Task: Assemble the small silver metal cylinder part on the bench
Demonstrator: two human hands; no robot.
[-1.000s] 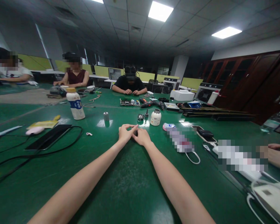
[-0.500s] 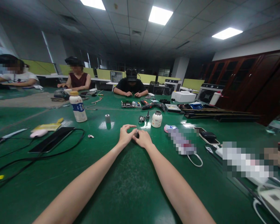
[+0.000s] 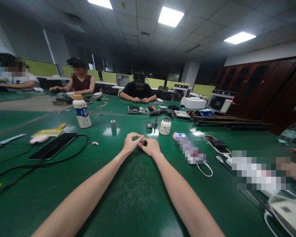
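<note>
Both my hands meet around a small grey cylinder with a paler top, near the middle of the green table. My left hand has its thumb on the cylinder's upper left side, with the fingers curved ahead of it. From the right, my right hand closes on the same cylinder and hides part of it. Most of the cylinder's lower part is hidden. A silver-grey battery stands upright to the left. Beyond my right hand are an uncapped white bottle, a dark pointed piece and a small black item.
A milk-drink bottle, a tablet with a black cable and an earbud lie left. Rightward are a pouch, a phone and white cables. A circuit board and a drill lie ahead. Several people sit around.
My left hand has shifted slightly left, and more of the cylinder's pale top shows between my thumbs. My right hand has barely moved. The whole view has shifted a little.
</note>
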